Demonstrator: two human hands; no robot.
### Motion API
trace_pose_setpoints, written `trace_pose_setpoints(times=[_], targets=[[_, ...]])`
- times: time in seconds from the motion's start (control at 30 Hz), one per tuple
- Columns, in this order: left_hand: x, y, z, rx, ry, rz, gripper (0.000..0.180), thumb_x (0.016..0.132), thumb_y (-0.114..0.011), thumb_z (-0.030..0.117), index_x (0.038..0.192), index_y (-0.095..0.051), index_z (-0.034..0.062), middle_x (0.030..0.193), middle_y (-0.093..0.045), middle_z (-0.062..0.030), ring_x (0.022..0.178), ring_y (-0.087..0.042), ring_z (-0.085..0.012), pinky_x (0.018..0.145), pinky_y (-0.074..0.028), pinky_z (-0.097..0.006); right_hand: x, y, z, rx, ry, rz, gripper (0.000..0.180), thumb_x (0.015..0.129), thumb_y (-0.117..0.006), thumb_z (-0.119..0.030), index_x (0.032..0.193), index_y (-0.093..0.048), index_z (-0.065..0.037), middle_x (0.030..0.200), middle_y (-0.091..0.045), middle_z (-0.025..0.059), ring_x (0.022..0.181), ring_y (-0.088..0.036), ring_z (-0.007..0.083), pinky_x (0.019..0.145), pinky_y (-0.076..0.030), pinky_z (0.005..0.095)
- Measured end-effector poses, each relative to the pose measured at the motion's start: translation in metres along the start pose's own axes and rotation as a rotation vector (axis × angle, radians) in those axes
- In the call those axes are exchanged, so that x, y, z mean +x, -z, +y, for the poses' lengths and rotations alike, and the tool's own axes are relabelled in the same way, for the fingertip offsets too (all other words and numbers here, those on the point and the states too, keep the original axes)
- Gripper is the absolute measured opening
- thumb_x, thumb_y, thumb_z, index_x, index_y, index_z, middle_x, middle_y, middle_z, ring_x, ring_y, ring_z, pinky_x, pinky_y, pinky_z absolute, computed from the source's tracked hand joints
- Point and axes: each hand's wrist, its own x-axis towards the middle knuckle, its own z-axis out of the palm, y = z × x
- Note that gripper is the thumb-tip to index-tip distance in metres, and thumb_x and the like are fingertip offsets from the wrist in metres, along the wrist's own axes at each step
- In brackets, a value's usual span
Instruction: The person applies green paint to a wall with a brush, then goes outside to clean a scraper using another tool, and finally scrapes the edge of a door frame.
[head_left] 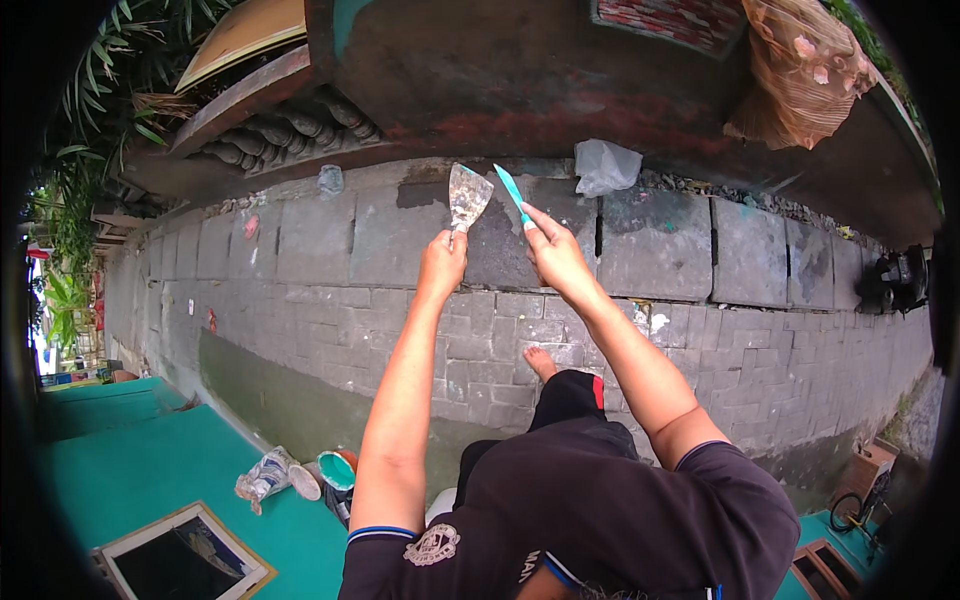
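My left hand (443,264) is closed around a broad putty knife (469,197). Its flared metal blade points away from me and is crusted with pale and rusty residue. To its right, my right hand (553,252) grips a slim turquoise tool (511,188), perhaps another putty knife seen nearly edge-on. That tool's narrow tip leans up and to the left, apart from the broad blade. Both tools are held up over the grey paving, with my arms stretched forward. Fingers hide most of the handles.
A dark low wall (500,90) runs along the far side. Beside it lie a pale plastic bag (606,167) and a crumpled clear one (330,181). An orange-brown bag (800,75) hangs at the upper right. A bucket holding turquoise material (337,468) stands at the lower left.
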Motion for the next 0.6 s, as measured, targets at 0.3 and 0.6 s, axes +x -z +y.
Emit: trace_pose_setpoints(times=[0.3,0.6], targets=[[-0.015,-0.023,0.024,0.008,-0.061,0.028,0.039,0.096,-0.051,0.033,0.082,-0.056,-0.0020,0.072,-0.062,-0.0251,0.072,-0.063,-0.0430,0.062,-0.046,-0.048,0.010,-0.023,0.021,-0.232,0.128,-0.059,0.045,0.096,-0.046,-0.022,0.138,-0.050,-0.006,0.137,-0.050,0.0257,0.134,-0.043,0.0349,0.110,-0.033,0.0378],[-0.010,-0.013,0.014,0.006,-0.005,0.040,0.044,0.097,-0.051,0.036,0.080,-0.058,-0.0039,0.072,-0.062,-0.0258,0.069,-0.063,-0.0429,0.061,-0.046,-0.048,-0.017,-0.016,0.010,-0.254,0.096,-0.093,0.044,0.097,-0.047,-0.027,0.139,-0.051,-0.012,0.084,-0.068,0.0162,0.063,-0.062,0.0219,0.062,-0.050,0.0379]])
